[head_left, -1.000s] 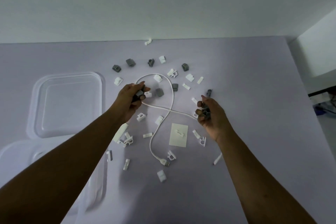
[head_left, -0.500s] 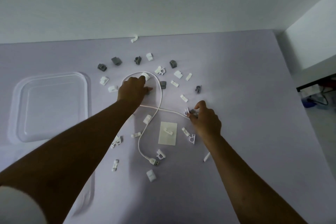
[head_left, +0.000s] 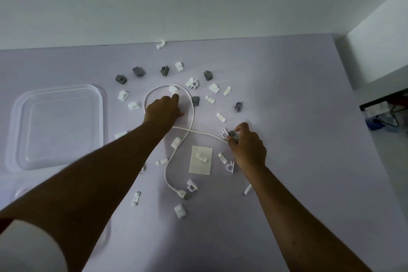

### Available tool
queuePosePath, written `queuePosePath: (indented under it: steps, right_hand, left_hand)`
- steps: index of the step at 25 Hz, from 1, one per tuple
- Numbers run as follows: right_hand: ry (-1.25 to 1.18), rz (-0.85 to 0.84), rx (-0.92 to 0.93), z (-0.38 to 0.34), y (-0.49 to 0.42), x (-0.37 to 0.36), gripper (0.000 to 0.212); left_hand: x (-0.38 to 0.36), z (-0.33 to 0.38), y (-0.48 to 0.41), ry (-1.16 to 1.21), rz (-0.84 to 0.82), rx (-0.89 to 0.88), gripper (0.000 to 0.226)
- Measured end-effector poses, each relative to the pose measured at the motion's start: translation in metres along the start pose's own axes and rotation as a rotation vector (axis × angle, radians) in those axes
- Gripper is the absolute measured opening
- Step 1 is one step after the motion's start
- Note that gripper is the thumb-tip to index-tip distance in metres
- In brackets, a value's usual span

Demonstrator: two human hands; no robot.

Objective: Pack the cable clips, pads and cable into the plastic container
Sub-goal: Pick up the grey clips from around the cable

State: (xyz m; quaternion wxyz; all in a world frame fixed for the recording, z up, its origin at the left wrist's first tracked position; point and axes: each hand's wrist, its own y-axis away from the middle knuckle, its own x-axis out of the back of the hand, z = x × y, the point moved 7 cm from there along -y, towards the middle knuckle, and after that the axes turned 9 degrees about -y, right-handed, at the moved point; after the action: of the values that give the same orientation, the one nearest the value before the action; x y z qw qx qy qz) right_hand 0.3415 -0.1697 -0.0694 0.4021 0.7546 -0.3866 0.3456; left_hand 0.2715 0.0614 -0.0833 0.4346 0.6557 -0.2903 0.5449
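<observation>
Hardly anything has shifted in the last half second: both hands stay low on the lilac table (head_left: 309, 161), where a second ago they hung above it. At far left the clear plastic container (head_left: 59, 126) lies on the table, well apart from the scatter of parts. Next comes the left hand (head_left: 162, 112), palm down inside the upper loop of the white USB cable (head_left: 192, 115). Its fingers are bunched together and bent downward, tips at a white clip (head_left: 173, 90); whether they hold anything cannot be told. The cable crosses itself just below that hand and ends in a plug nearer the person. A rectangular adhesive pad (head_left: 199, 168) lies beside the lower loop, with a small white clip on it. Farther right, the right hand (head_left: 247, 146) pinches a grey clip (head_left: 233, 133) between thumb and curled fingers, and the cable's other end runs up to this hand. Loose grey and white clips lie scattered around.
</observation>
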Motion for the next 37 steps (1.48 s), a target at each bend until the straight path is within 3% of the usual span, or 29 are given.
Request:
queuePosePath:
  steps: [11,19,23,26,30,33,37]
  right_hand:
    - [0.121,0.023,-0.031,0.006,0.003,-0.005,0.032]
    - [0.248,0.036,0.065,-0.005,0.003,-0.007,0.038]
    - [0.272,0.02,0.103,-0.008,-0.001,-0.009,0.032]
    - [0.183,0.036,0.069,-0.003,-0.003,-0.006,0.031]
    - [-0.191,0.049,-0.031,0.005,0.004,-0.004,0.028]
    - [-0.286,0.047,-0.042,0.004,0.013,-0.003,0.028]
    - [-0.323,0.03,-0.035,0.005,0.019,-0.006,0.029]
  left_hand:
    - [-0.001,-0.008,0.017,0.049,0.021,0.027,0.022]
    - [-0.008,0.003,0.029,-0.152,0.039,-0.046,0.025]
    - [-0.005,0.0,0.032,-0.113,0.046,0.025,0.022]
    - [-0.002,-0.014,0.032,0.136,0.042,0.186,0.022]
    - [-0.008,-0.032,0.043,0.408,0.035,0.301,0.023]
    - [-0.005,-0.032,0.049,0.295,0.035,0.296,0.024]
    - [0.001,-0.03,0.05,0.012,0.014,0.099,0.026]
